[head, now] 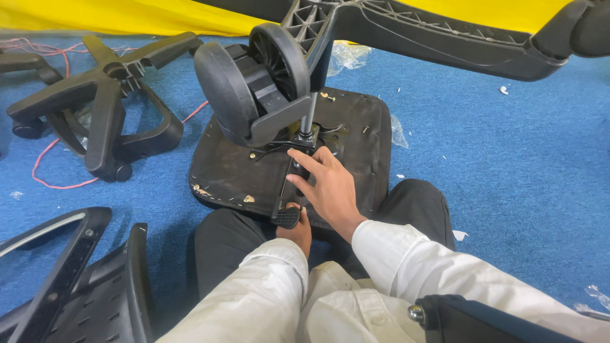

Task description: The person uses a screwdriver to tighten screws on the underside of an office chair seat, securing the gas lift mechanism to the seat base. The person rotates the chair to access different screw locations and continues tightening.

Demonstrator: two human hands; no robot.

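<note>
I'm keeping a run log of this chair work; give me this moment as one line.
right hand: on lever | left hand: under lever paddle | seat: upside down on carpet | wheel base: mounted above

Upturned black seat pan (229,168) w/ lever (287,202)
</note>
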